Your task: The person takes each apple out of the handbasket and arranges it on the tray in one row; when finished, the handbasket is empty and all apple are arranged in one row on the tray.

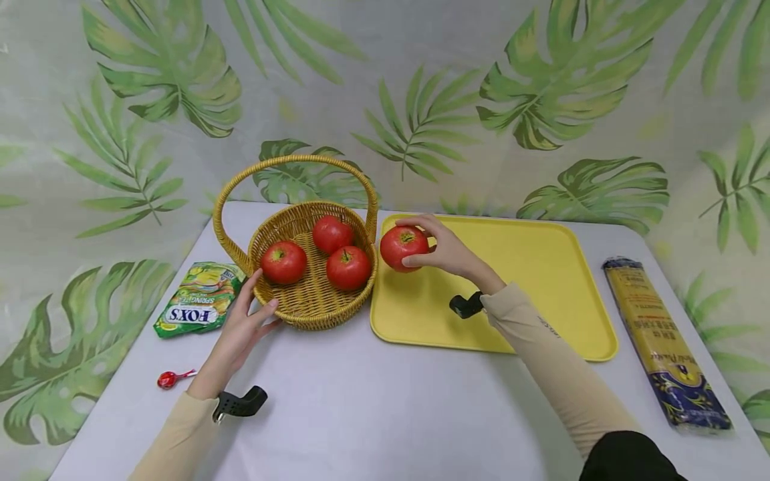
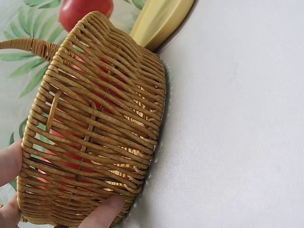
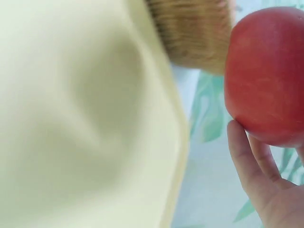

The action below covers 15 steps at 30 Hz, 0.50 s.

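My right hand (image 1: 442,250) grips a red apple (image 1: 404,248) by its side, above the left end of a yellow tray (image 1: 481,327). In the right wrist view the fingers (image 3: 247,156) lie against the apple (image 3: 266,80). A wicker basket (image 1: 313,321) with a tall handle stands left of the tray, holding three red apples (image 1: 284,262). My left hand (image 1: 240,327) touches the basket's front-left side. In the left wrist view its thumb (image 2: 104,211) rests on the woven wall (image 2: 95,128), and other fingers are partly cut off beside the rim.
A green FOX'S candy bag (image 1: 201,297) lies left of the basket, with a red lollipop (image 1: 168,380) nearer the front. On the right lies a long pasta packet (image 1: 664,344). A leaf-patterned cloth (image 1: 421,127) hangs behind the white table (image 1: 385,414).
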Tool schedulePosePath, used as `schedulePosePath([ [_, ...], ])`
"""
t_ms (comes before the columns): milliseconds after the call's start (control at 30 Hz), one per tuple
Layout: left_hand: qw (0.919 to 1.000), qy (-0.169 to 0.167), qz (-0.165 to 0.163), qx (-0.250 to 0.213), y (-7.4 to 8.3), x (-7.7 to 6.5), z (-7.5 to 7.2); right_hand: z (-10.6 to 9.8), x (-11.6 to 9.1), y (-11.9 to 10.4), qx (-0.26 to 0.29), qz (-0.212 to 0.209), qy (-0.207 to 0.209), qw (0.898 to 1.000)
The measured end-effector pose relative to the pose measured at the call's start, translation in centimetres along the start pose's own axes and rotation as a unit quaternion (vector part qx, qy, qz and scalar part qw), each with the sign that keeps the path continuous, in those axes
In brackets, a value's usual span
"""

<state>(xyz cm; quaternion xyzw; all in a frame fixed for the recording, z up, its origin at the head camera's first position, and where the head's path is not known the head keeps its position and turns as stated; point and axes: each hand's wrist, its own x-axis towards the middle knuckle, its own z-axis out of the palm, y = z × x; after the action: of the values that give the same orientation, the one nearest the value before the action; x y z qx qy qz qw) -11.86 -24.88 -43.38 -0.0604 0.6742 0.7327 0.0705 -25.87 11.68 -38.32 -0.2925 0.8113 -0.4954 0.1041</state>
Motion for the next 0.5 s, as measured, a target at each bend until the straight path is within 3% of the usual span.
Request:
schedulePosePath([
  [233,1.0000,-0.003,-0.001,0.003,0.0,-0.1,-0.1,0.0,-0.6,2.8,-0.037,0.035,0.025,0.998],
  [500,1.0000,-0.001,0.000,0.002,0.0,0.0,-0.1,1.2,-0.8,4.8,-0.064,0.050,0.012,0.997],
])
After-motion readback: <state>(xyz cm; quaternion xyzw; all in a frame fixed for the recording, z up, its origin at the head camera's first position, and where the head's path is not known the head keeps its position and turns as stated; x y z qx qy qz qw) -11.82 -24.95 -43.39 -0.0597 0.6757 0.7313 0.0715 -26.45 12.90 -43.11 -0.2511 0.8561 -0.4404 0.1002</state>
